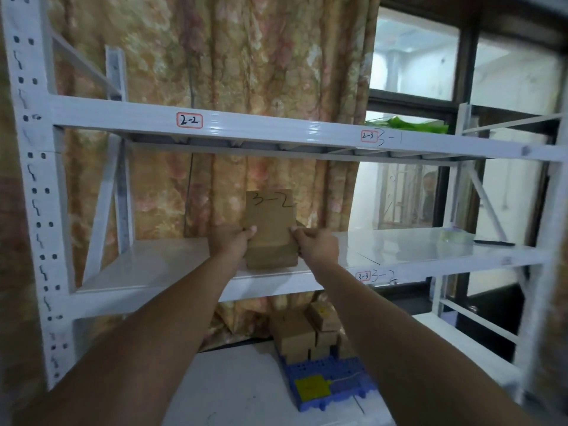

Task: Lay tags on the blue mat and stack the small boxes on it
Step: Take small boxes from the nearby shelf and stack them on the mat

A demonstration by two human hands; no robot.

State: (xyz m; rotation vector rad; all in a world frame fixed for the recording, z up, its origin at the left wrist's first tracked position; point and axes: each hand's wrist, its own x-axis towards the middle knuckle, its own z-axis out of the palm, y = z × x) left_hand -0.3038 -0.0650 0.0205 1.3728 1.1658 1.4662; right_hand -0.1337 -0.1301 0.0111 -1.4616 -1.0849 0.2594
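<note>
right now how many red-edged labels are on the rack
3. Label 2-2 on the upper beam; label 2-3 right of it; label 3-3 on the lower beam. The left arm and right arm may hide more.

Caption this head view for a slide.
Left hand and right hand grip a box marked 3-2 at a shelf.

One view, worn on the head, wide-angle. It faces forward and slightly down into a white shelving rack, close enough that both forearms, entering from the bottom edge, reach the middle shelf at frame centre. The blue mat lies low in frame. Straight members bow toward the edges.
</note>
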